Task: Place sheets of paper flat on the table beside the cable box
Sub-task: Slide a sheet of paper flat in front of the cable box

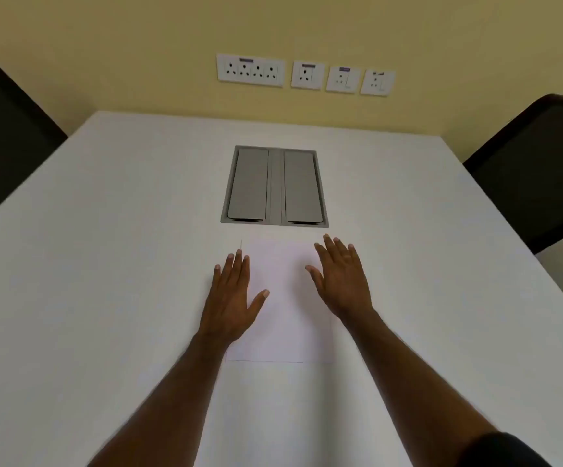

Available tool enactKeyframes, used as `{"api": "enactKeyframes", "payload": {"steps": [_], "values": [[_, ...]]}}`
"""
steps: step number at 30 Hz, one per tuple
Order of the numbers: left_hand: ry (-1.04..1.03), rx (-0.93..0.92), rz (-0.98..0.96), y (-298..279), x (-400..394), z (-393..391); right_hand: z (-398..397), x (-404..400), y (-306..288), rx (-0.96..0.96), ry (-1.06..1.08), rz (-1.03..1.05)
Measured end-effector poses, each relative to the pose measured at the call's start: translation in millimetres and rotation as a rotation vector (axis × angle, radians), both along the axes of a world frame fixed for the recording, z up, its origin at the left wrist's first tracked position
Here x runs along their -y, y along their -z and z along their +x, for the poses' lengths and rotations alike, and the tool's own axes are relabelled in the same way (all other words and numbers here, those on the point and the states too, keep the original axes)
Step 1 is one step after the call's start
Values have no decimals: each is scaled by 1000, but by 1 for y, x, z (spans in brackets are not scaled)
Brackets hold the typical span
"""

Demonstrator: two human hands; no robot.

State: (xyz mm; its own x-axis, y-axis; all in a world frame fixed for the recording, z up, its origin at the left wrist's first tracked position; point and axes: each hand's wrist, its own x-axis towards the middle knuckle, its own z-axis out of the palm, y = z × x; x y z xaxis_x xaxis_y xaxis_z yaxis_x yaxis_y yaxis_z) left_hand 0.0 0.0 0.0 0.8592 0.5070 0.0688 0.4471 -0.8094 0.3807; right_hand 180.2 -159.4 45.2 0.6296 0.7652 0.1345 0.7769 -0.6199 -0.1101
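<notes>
Place: an office meeting room.
Surface: a wide white surface [104,264] of conference size, set against the wall.
Cable box: a grey cable box [275,187] with two flap lids sat sunk into the surface.
Wall: plain yellow, carrying a row of labelled sockets [303,75].
Seating: a dark chair [539,170] stood at the right side, another dark chair [0,136] at the left.

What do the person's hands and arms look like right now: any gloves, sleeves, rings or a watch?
Both hands are bare, with no gloves. The left hand and right hand show no ring or watch that can be made out. Both forearms are uncovered to the bottom of the picture. A dark sleeve shows at the lower right, on the right upper arm. No sleeve is in view on the left arm.
</notes>
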Motion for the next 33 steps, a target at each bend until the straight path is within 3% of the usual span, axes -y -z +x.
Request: {"api": "enactKeyframes", "payload": {"steps": [11,27,33], "values": [[-25,-132,43,56,-8,-13,2,-6,69,-260,203,-150],[-29,-173,98,56,-3,-11,3,3,79,-195,168,-149],[-23,-196,103,57,-4,-13,1,5,68,-187,62,54]]}}
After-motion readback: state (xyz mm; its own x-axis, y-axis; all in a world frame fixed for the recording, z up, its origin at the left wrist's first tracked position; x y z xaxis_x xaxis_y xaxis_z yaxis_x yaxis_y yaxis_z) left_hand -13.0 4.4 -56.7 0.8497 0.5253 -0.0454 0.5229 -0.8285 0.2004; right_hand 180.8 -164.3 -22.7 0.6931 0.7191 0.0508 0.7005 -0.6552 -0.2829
